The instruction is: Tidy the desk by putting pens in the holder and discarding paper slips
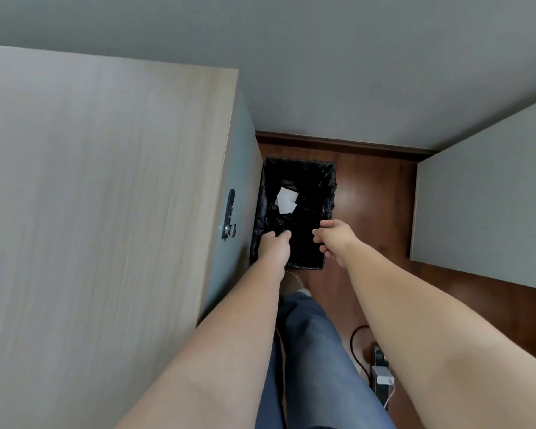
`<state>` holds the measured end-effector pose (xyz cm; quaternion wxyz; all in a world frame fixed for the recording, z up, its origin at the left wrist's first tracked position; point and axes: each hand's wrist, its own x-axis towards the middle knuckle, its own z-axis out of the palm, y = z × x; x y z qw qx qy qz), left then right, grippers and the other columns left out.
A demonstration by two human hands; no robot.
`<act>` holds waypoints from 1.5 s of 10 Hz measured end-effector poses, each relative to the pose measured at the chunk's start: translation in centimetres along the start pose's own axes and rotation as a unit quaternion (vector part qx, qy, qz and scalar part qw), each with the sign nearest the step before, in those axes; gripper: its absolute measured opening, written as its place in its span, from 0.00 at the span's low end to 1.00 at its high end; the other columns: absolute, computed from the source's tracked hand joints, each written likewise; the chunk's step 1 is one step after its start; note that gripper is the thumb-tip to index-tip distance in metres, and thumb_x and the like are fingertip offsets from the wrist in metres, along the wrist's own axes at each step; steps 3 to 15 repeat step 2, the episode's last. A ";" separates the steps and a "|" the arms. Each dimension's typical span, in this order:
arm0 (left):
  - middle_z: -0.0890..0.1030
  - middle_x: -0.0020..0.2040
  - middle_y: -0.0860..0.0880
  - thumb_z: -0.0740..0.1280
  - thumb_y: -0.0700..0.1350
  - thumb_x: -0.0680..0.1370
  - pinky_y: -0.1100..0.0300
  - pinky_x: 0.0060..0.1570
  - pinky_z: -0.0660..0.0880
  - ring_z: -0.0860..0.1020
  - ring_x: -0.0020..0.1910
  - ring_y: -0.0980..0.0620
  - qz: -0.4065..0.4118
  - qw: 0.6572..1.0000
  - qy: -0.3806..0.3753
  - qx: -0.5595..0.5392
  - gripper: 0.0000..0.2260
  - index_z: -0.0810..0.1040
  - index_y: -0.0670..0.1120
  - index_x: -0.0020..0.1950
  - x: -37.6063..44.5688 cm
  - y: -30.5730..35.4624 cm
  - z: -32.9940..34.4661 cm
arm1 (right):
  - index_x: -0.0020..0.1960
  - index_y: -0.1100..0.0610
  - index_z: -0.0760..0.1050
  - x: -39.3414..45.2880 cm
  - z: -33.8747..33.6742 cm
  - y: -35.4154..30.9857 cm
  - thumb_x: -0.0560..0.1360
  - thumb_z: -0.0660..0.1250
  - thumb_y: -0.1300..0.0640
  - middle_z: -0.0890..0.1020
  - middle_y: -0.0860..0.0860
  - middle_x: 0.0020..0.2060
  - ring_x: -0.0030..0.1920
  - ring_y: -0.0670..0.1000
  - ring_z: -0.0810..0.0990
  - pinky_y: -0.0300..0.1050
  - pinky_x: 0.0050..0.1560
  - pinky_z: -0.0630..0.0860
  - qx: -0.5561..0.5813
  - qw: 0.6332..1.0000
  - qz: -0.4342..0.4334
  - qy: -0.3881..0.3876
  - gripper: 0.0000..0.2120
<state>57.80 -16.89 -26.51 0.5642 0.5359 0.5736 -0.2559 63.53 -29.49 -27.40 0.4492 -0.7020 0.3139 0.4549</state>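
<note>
A rectangular waste bin lined with a crinkled black plastic bag (319,193) is seen on the reddish-brown wooden floor (372,212), and everything else is placed against it. Inside the bin, toward its far end, several small white paper slips (286,199) lie overlapping on the liner. The left hand (274,246) is held over the bin's near-left corner, its fingers curled close together against the dark liner; whether anything is pinched in that grip cannot be told, since the fingertips merge with the black plastic. The right hand (333,239) is held over the bin's near-right edge, its grip loosely parted and nothing seen in it. The slips lie beyond both hands, deeper in the bin and slightly nearer the left hand; no clear long axis can be read from their squarish outlines. Pressed against the bin's left side stands a pale wood-grain cabinet (106,212) with a dark combination lock (229,216) on its grey face. On the near side of the bin, a blue-trousered leg (316,351) is visible. The discarding step is judged to be largely done. No tabletop, pens or holder can be seen.
</note>
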 end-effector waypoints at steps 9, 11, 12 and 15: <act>0.76 0.64 0.48 0.62 0.49 0.80 0.54 0.60 0.72 0.77 0.58 0.49 0.081 0.995 -0.059 -0.002 0.21 0.67 0.49 0.73 -4.8 1.6 -1.9 | 0.62 0.55 0.72 -4.0 -0.9 -2.1 0.76 0.64 0.59 0.79 0.52 0.38 0.27 0.48 0.70 0.39 0.24 0.67 0.011 0.999 -0.038 0.009 0.15; 0.76 0.64 0.48 0.62 0.49 0.80 0.54 0.60 0.72 0.77 0.58 0.49 0.081 0.995 -0.059 -0.002 0.21 0.67 0.49 0.73 -4.8 1.6 -1.9 | 0.62 0.55 0.72 -4.0 -0.9 -2.1 0.76 0.64 0.59 0.79 0.52 0.38 0.27 0.48 0.70 0.39 0.24 0.67 0.011 0.999 -0.038 0.009 0.15; 0.76 0.64 0.48 0.62 0.49 0.80 0.54 0.60 0.72 0.77 0.58 0.49 0.081 0.995 -0.059 -0.002 0.21 0.67 0.49 0.73 -4.8 1.6 -1.9 | 0.62 0.55 0.72 -4.0 -0.9 -2.1 0.76 0.64 0.59 0.79 0.52 0.38 0.27 0.48 0.70 0.39 0.24 0.67 0.011 0.999 -0.038 0.009 0.15; 0.76 0.64 0.48 0.62 0.49 0.80 0.54 0.60 0.72 0.77 0.58 0.49 0.081 0.995 -0.059 -0.002 0.21 0.67 0.49 0.73 -4.8 1.6 -1.9 | 0.62 0.55 0.72 -4.0 -0.9 -2.1 0.76 0.64 0.59 0.79 0.52 0.38 0.27 0.48 0.70 0.39 0.24 0.67 0.011 0.999 -0.038 0.009 0.15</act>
